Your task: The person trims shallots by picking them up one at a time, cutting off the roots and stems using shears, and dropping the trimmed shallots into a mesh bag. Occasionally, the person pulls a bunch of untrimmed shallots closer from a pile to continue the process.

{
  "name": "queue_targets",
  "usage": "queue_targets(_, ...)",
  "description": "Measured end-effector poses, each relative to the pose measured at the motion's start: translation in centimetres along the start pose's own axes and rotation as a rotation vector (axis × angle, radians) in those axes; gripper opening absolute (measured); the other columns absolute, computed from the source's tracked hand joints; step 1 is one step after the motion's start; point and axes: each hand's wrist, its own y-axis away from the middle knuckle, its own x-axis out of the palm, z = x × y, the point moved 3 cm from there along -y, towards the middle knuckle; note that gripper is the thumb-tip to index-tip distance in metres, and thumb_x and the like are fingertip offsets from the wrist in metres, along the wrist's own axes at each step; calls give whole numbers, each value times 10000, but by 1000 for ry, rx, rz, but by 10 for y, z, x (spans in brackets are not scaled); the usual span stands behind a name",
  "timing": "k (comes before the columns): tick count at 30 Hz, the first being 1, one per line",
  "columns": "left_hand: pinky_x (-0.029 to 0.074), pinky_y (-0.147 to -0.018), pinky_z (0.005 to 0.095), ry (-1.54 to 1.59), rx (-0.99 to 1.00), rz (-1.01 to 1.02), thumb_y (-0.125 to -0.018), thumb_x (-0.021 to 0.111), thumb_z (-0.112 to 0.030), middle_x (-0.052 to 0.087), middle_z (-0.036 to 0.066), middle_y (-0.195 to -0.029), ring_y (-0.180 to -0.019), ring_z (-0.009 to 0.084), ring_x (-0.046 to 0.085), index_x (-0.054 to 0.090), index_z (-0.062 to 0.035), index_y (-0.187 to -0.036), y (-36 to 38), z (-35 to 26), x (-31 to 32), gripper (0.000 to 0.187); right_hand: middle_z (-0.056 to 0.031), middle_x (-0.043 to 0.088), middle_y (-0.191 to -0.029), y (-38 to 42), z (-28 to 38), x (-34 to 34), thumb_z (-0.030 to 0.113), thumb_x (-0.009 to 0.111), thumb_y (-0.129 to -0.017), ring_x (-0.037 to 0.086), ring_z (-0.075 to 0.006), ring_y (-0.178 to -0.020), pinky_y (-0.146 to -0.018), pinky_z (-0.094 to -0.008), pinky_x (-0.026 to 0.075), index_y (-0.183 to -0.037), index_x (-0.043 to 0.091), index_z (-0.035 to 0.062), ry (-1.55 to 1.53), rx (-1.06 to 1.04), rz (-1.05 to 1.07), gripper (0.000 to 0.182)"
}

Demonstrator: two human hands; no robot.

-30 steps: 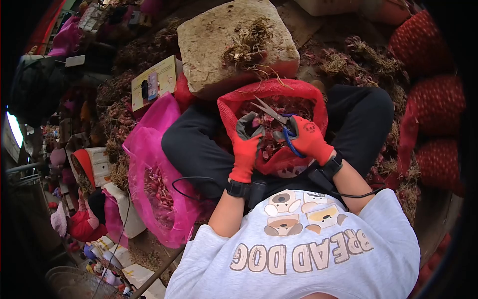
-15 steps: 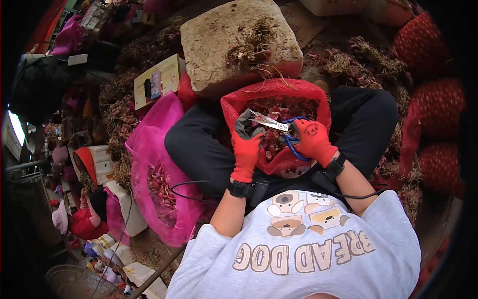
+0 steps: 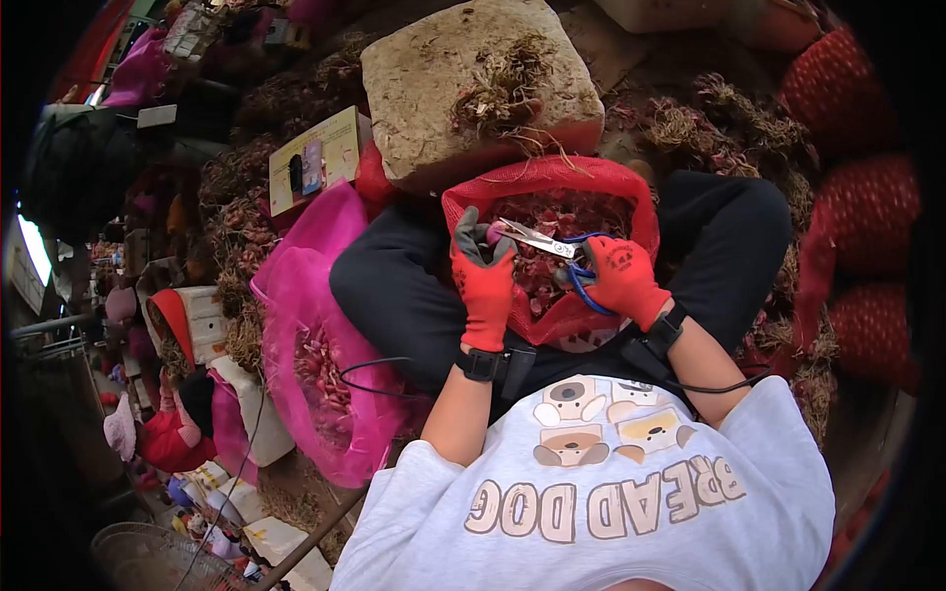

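My left hand point(image 3: 483, 281), in a red glove with dark fingers, holds a small purple-red onion point(image 3: 495, 233) between thumb and fingers. Blue-handled scissors point(image 3: 562, 248) are in my right hand point(image 3: 623, 276), also gloved in red. Their blades point left, somewhat apart, with the tips at the onion. Both hands are over a red mesh bag point(image 3: 645, 212) that stands open between my legs, with many small onions point(image 3: 581, 212) inside.
A stained foam block point(image 3: 424, 98) with dry roots lies beyond the bag. A pink mesh bag point(image 3: 286, 345) of onions is at left, near a box point(image 3: 345, 138) with a phone. Full red sacks point(image 3: 867, 212) stand at right. A person point(image 3: 168, 433) in red is at far left.
My left hand has turned its fingers more upright, and the onion now shows in them. The scissors blades have opened a little at it; my right hand has barely moved.
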Motion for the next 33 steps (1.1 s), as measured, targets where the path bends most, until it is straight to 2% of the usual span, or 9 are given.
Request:
queue_targets(4, 450, -788, 202, -32, 28, 10, -788, 637, 73, 521, 14, -1002, -853, 72, 517, 400, -27, -1342, 0, -1, 1, 611, -120, 634, -832, -1, -3, 1, 401, 617, -794, 631, -307, -761, -676, -400, 485, -957, 585, 78, 120, 3, 21, 363)
queue_targets(13, 461, -760, 201, -186, 113, 18, -804, 612, 88, 533, 21, -996, -842, 75, 526, 446, -36, -1311, -1, -6, 2, 547, -142, 659, -854, -3, -4, -1, 458, 585, -827, 641, -333, -789, -721, -415, 497, -965, 619, 81, -126, 249, 369, 403)
queue_targets(16, 455, -718, 184, 80, -6, 7, -806, 600, 105, 538, 15, -987, -826, 69, 524, 459, -37, -1294, -6, 15, -2, 527, -132, 659, -864, -1, -8, 5, 466, 584, -825, 640, -327, -789, -710, -415, 494, -974, 612, 80, -251, 82, 78, 415)
queue_targets(19, 450, -712, 168, 279, -172, 58, -803, 611, 100, 535, 4, -1015, -847, 58, 522, 487, -50, -1268, -10, 24, -8, 504, -124, 656, -868, 2, -3, 1, 472, 579, -826, 637, -321, -795, -701, -411, 491, -970, 605, 78, -56, 6, 4, 420)
queue_targets(25, 450, -672, 170, 183, -240, 102, -812, 603, 90, 551, 19, -999, -802, 57, 529, 482, -21, -1251, -3, 14, -17, 469, -122, 651, -848, 0, -5, 3, 491, 568, -829, 637, -312, -786, -694, -402, 492, -926, 605, 79, 153, 57, 188, 424)
queue_targets(28, 441, -654, 178, 102, -200, 63, -821, 584, 88, 571, 42, -952, -770, 68, 534, 474, 15, -1240, 3, -7, -17, 438, -119, 648, -825, 1, -2, -6, 509, 608, -803, 637, -309, -782, -691, -398, 488, -902, 621, 77, -59, -16, 17, 444)
queue_targets(30, 460, -693, 186, 18, -169, 12, -822, 594, 75, 582, 52, -991, -815, 76, 550, 492, 22, -1215, 6, -22, -23, 409, -125, 650, -824, 3, 0, -11, 495, 643, -785, 635, -313, -794, -694, -393, 485, -904, 634, 73, -265, -21, 127, 438)
queue_targets(31, 478, -765, 205, -273, 10, 11, -826, 599, 67, 585, 73, -1039, -895, 99, 566, 506, 30, -1197, 3, -37, -29, 384, -128, 650, -824, 3, 1, -14, 488, 661, -776, 634, -315, -800, -696, -391, 483, -906, 640, 71, -368, -28, 185, 437)
queue_targets(33, 470, -678, 206, -280, 76, -76, -838, 603, 36, 590, 64, -1006, -813, 81, 555, 501, 17, -1187, 13, -75, -50, 364, -135, 653, -835, 2, 2, -21, 460, 679, -772, 631, -321, -811, -705, -390, 482, -925, 647, 70, -549, -4, 214, 421)
